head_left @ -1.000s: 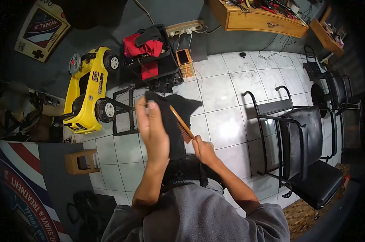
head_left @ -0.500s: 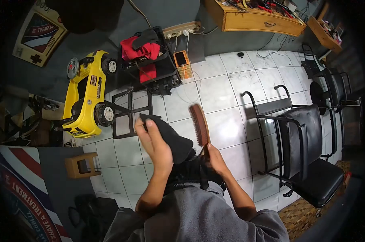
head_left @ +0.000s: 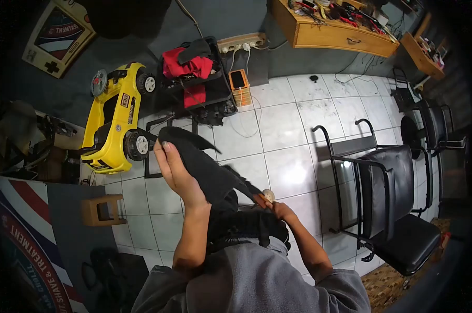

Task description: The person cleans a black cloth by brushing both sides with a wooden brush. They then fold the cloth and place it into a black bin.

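Observation:
My left hand (head_left: pixel 179 180) is closed on a black cloth (head_left: pixel 202 169), with the thumb on top near its upper left end. The cloth hangs spread out from it down to the right. My right hand (head_left: pixel 282 209) is closed round the handle of a wooden brush (head_left: pixel 262 200). Most of the brush, bristles included, is hidden at the cloth's lower right edge. A small pale round thing beside the handle is too unclear to name.
A yellow toy car (head_left: pixel 113 117) stands left, near a black cart (head_left: pixel 223 86) with red cloths. Black chairs (head_left: pixel 387 193) are at the right. A wooden drawer table (head_left: pixel 345 39) holds tools at the back. A brown stool (head_left: pixel 103 210) stands lower left.
My left hand has moved up and left, and the cloth has spread out. The brush in my right hand has swung down from upright towards the cloth, its bristles now out of sight.

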A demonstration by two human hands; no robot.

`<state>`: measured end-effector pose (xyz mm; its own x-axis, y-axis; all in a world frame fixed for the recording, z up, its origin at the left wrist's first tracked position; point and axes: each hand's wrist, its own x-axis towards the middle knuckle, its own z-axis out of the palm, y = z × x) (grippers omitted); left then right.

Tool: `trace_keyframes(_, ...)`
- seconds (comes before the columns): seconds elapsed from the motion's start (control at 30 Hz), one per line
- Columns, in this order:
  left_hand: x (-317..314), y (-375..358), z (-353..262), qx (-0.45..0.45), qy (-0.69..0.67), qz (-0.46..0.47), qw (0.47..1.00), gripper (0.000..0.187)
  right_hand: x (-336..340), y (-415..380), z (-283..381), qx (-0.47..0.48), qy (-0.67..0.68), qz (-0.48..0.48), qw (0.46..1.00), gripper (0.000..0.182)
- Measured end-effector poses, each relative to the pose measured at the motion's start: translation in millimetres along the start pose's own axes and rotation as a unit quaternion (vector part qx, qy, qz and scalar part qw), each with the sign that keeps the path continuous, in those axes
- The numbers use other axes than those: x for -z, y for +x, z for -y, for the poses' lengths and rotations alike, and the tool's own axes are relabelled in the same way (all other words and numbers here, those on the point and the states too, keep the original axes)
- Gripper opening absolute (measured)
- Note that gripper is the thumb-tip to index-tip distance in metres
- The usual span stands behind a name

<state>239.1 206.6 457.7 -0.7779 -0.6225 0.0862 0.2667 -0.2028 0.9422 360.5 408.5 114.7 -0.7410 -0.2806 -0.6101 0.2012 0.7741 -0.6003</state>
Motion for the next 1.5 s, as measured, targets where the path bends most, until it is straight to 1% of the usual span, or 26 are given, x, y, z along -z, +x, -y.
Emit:
trace_keyframes(0.1, 5.5, 1.6, 0.9, 0.027, -0.014, 0.031, 0.999, 0.03, -8.2, 1.3, -23.2, -0.038, -0.038, -0.005, 0.999, 0.062)
trace_keyframes(0.17, 4.3, -1.9, 4.1, 0.037, 0.02, 0.006, 0.999, 0.029, 8.6, -12.7, -11.4, -0.109, 0.044, -0.05, 0.992, 0.06)
trace_keyframes(0.2, 9.8, -1.0, 10.2, 0.027, 0.033, 0.051, 0.998, 0.026, -3.9, -4.2, -25.4, -0.027, 0.011, -0.134, 0.991, 0.057)
trace_keyframes(0.23, 6.3, -5.6, 9.7, 0.04, 0.016, 0.055, 0.998, 0.027, 14.1, -14.2, -2.5, -0.027, 0.009, -0.133, 0.991, 0.057)
trace_keyframes(0.3, 2.8, -12.3, 11.5, 0.052, 0.042, 0.074, 0.995, 0.023, 52.6, -38.4, 53.8, -0.002, 0.278, -0.141, 0.95, 0.058)
trace_keyframes(0.33, 1.9, -15.3, 12.2, 0.075, 0.036, 0.09, 0.993, 0.021, 62.5, -48.3, 73.1, -0.004, 0.278, -0.142, 0.95, 0.058)
trace_keyframes(0.4, -2.3, -24.4, 11.1, 0.127, 0.024, 0.124, 0.984, 0.019, 76.0, -65.5, 105.4, 0.061, 0.526, -0.067, 0.846, 0.048)
trace_keyframes(0.43, 2.1, -25.7, 15.9, 0.155, 0.035, 0.164, 0.973, 0.018, 80.6, -73.7, 121.3, 0.121, 0.54, -0.069, 0.83, 0.042)
trace_keyframes(0.5, 0.4, -33.0, 22.9, 0.144, 0.07, 0.238, 0.958, 0.022, 84.4, -79.3, 155.9, 0.304, 0.364, -0.273, 0.837, 0.039)
trace_keyframes(0.57, -15.0, -42.5, 13.0, 0.112, 0.056, 0.269, 0.955, 0.021, 86.0, -70.3, 165.8, 0.304, 0.331, -0.26, 0.855, 0.039)
trace_keyframes(0.63, -17.4, -43.5, 5.6, 0.165, 0.008, 0.286, 0.944, 0.021, 79.9, -58.4, 155.9, 0.302, 0.298, -0.25, 0.87, 0.038)
trace_keyframes(0.7, -16.3, -38.5, 0.3, 0.177, -0.045, 0.269, 0.946, 0.02, 50.8, -20.5, 113.0, 0.158, 0.108, -0.151, 0.97, 0.039)
trace_keyframes(0.73, -22.6, -42.9, -19.5, 0.212, -0.084, 0.253, 0.94, 0.019, 29.7, -4.1, 87.1, 0.094, 0.062, -0.144, 0.983, 0.046)
trace_keyframes(0.77, -19.5, -39.5, -20.1, 0.21, -0.089, 0.246, 0.942, 0.02, 15.9, 1.7, 64.6, 0.094, 0.063, -0.146, 0.983, 0.046)
trace_keyframes(0.83, -17.5, -37.6, -20.9, 0.222, -0.103, 0.235, 0.941, 0.021, -3.9, 6.5, 22.1, -0.04, 0.043, -0.096, 0.994, 0.054)
trace_keyframes(0.97, -15.0, -41.5, -14.2, 0.256, -0.126, 0.208, 0.935, 0.02, -24.6, 10.7, -30.9, -0.097, 0.026, -0.048, 0.994, 0.061)
trace_keyframes(1.0, -17.0, -43.2, -16.7, 0.246, -0.125, 0.224, 0.935, 0.02, -17.5, 3.1, -31.7, -0.088, 0.093, -0.061, 0.99, 0.062)
trace_keyframes(1.07, -17.4, -42.7, -15.6, 0.25, -0.1, 0.234, 0.934, 0.02, -6.5, -9.8, -26.2, -0.011, 0.214, -0.135, 0.967, 0.062)
trace_keyframes(1.1, -17.0, -42.3, -15.6, 0.253, -0.076, 0.244, 0.933, 0.021, -2.0, -10.6, -14.1, -0.079, 0.336, -0.148, 0.927, 0.055)
trace_keyframes(1.17, -15.7, -43.7, -10.3, 0.259, -0.071, 0.255, 0.929, 0.022, 52.5, -55.2, 62.1, 0.002, 0.501, -0.203, 0.842, 0.049)
trace_keyframes(1.23, -15.5, -47.6, -5.9, 0.294, -0.023, 0.293, 0.909, 0.021, 90.5, -92.9, 114.3, -0.012, 0.649, -0.154, 0.745, 0.043)
trace_keyframes(1.27, -14.2, -49.8, -0.9, 0.306, -0.001, 0.301, 0.903, 0.021, 96.0, -101.4, 132.4, 0.008, 0.667, -0.167, 0.726, 0.039)
trace_keyframes(1.3, -17.2, -52.3, 4.1, 0.322, 0.02, 0.297, 0.899, 0.022, 73.5, -79.8, 115.7, 0.195, 0.357, -0.351, 0.843, 0.028)
trace_keyframes(1.37, -19.2, -53.6, 5.5, 0.319, -0.036, 0.344, 0.882, 0.024, 97.1, -98.0, 156.8, 0.252, 0.305, -0.355, 0.847, 0.016)
trace_keyframes(1.43, -19.5, -50.6, -3.7, 0.331, -0.03, 0.359, 0.872, 0.024, 76.2, -72.0, 138.0, 0.207, 0.296, -0.331, 0.872, 0.013)
trace_keyframes(1.5, -18.6, -46.9, -21.1, 0.338, -0.024, 0.368, 0.866, 0.024, 55.8, -37.1, 106.1, 0.166, 0.129, -0.289, 0.934, 0.026)
